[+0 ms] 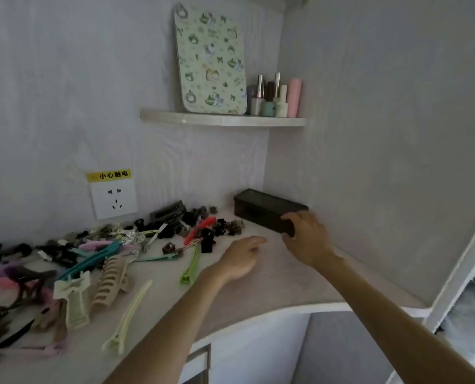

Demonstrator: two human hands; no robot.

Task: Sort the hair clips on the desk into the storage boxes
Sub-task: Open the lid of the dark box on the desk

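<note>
Right hand: your right hand (304,238) was at the near end of the dark, translucent, rectangular plastic storage box with lid (269,210), right of centre in the frame. The fingers were curled around that end and gripped it.
Left hand: your left hand (240,257) hovered low over the pale wood-grain desk top (272,278), centre of the frame. The fingers were relaxed and a little bent, with nothing in them.
Storage box: it lay in the back corner of the desk, its lid on. Its long axis ran from the upper left toward the lower right of the frame, so the near short end pointed to your right hand. Only this one box was visible.
Hair clips: the mixed pile of plastic and metal hair clips (97,250) was spread over the left half of the frame, well apart from the box. The bright green duckbill clip (190,266) lay just left of your left hand.
Key relation: the box was in front of your right fingers and the clips were to the left. The left hand was the nearer one for picking clips, I think, and the box should probably come toward you first.
Writing: the yellow label above the white wall socket (113,199) read 小心触电 (109,175). The writing on the patterned green board (210,60) on the shelf was too small to read.
</note>
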